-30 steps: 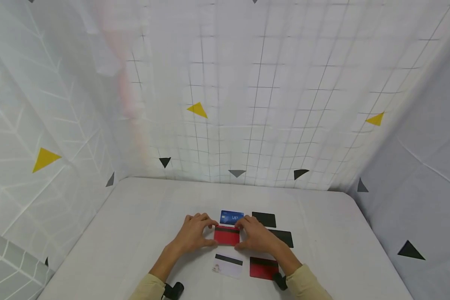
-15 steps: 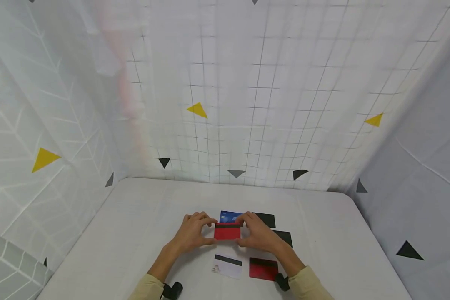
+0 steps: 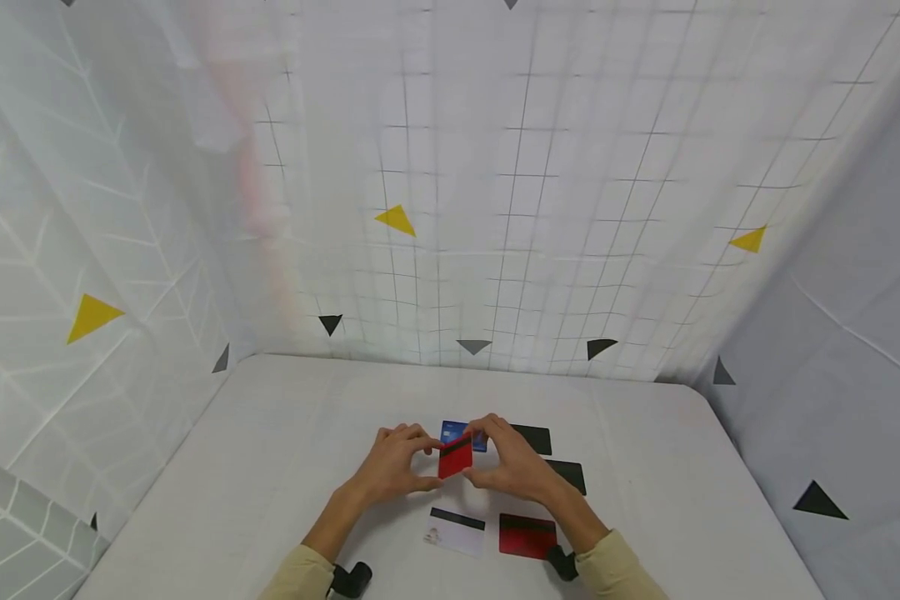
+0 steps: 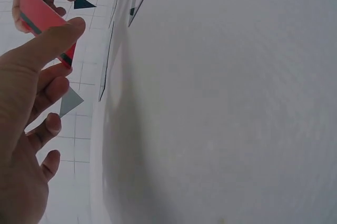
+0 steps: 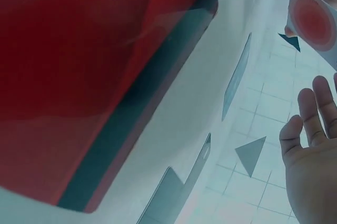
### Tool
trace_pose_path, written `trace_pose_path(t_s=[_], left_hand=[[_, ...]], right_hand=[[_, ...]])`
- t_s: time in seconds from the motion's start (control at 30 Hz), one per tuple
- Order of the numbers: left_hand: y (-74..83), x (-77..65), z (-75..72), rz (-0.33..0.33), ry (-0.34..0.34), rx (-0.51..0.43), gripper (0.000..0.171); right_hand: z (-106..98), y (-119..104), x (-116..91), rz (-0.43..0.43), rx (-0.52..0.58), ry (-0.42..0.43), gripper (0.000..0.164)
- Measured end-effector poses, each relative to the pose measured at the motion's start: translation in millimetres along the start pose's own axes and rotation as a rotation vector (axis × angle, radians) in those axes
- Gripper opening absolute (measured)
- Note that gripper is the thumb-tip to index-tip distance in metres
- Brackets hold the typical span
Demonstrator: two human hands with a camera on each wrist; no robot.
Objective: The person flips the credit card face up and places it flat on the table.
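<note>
A red card with a dark magnetic stripe [image 3: 456, 457] is held up off the table, tilted, between both hands. My left hand [image 3: 396, 462] pinches its left edge; in the left wrist view the thumb of the left hand [image 4: 21, 108] lies over the striped face. On the opposite edge, my right hand [image 3: 513, 462] pinches the card between thumb and fingers. From the right wrist view, the card's other face [image 5: 316, 21] appears pale with a red round pattern, near the right hand [image 5: 316, 155]. Behind the held card lies a blue card [image 3: 452, 430], partly covered.
Two black cards [image 3: 568, 476] lie flat behind and beside the right hand. Nearer the person, a white card with a dark stripe [image 3: 454, 532] lies beside a second red card [image 3: 527, 536], below the right forearm. White curtains [image 3: 465, 208] stand behind the table [image 3: 285, 417].
The red card has risen from the table and turned from facing squarely to a slant. Both hands have moved a little closer together, the right one rising slightly.
</note>
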State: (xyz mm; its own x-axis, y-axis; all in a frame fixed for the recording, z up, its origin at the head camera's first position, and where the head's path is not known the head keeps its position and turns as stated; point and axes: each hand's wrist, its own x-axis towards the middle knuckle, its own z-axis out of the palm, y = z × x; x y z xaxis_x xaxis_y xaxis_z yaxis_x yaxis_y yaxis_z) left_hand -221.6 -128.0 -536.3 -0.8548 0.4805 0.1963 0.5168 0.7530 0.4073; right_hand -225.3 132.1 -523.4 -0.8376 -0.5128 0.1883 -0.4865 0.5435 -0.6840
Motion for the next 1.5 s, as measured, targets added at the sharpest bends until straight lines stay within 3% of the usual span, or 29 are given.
trace_pose_path(t_s=[0.5, 0.87, 1.3, 1.5], left_hand=[[7.7, 5.6, 6.1, 0.053, -0.014, -0.041, 0.051], [8.5, 7.2, 9.3, 0.077, 0.004, -0.044, 0.050], [6.1, 4.5, 9.8, 0.062, 0.004, -0.041, 0.056], [1.9, 1.3, 7.3, 0.062, 0.043, -0.090, 0.060]], right_hand=[[0, -17, 2, 0.008, 0.074, -0.010, 0.060], [6, -16, 2, -0.019, 0.122, -0.042, 0.063], [6, -16, 1, -0.027, 0.140, -0.049, 0.059], [5, -11, 1, -0.075, 0.119, -0.027, 0.059]])
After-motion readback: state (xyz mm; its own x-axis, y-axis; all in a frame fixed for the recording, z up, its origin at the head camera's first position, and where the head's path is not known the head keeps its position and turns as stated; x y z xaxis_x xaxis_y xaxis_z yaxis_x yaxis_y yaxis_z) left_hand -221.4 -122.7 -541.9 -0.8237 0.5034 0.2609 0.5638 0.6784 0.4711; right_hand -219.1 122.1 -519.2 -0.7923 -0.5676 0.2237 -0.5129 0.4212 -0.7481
